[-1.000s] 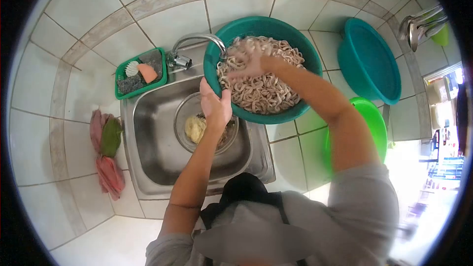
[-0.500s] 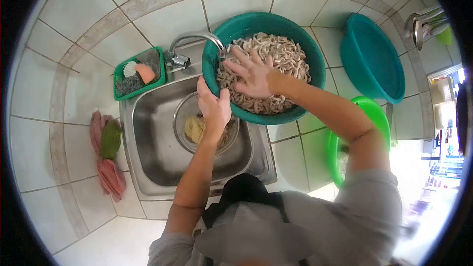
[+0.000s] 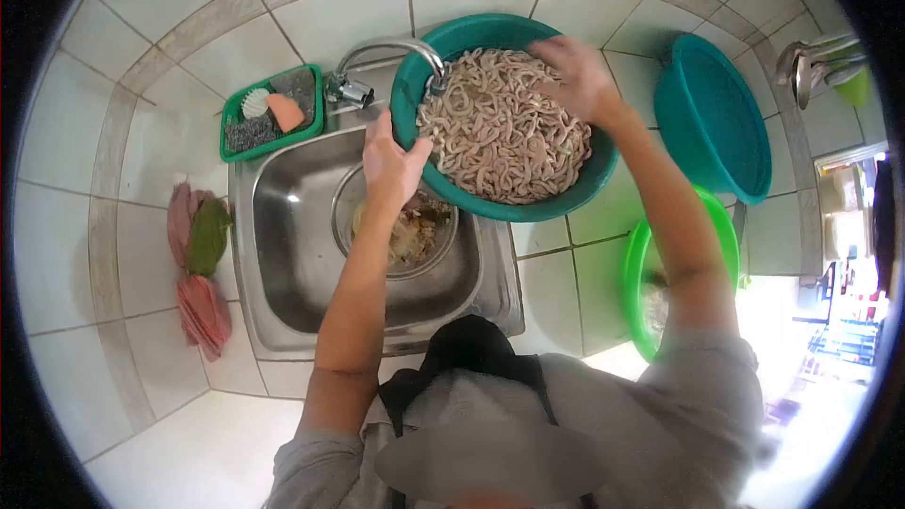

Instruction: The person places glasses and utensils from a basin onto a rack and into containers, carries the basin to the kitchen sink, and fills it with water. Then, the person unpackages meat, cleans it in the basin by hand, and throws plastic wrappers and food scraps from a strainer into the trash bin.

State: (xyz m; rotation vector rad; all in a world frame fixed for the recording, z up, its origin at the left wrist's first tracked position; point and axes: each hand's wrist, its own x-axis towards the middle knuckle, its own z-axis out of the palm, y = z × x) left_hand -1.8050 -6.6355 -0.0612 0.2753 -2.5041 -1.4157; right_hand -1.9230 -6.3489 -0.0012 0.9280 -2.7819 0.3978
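A round teal basin [image 3: 443, 190] stands at the sink's right edge, full of pale, greyish-pink curled pieces [image 3: 504, 132] that look like peeled shrimp. My left hand [image 3: 388, 165] grips the basin's left rim, thumb over the edge. Over the basin's upper right part is my right hand [image 3: 577, 80], its fingers stretched and blurred by motion. Nothing shows in that hand, and I cannot tell whether its fingertips touch the pieces. The chrome faucet [image 3: 415, 45] arches over the basin's left rim; no running water can be made out.
In the steel sink [image 3: 292, 273], a strainer [image 3: 377, 273] holds food scraps. A green tray [image 3: 316, 123] with sponges sits behind it. Cloths [image 3: 203, 245] hang at left. To the right are another teal basin [image 3: 726, 123], a bright green basin [image 3: 630, 292] and hanging utensils [image 3: 801, 75].
My right hand has moved from the middle of the pieces toward the basin's far right side. My left hand stays on the rim. The view has shifted slightly.
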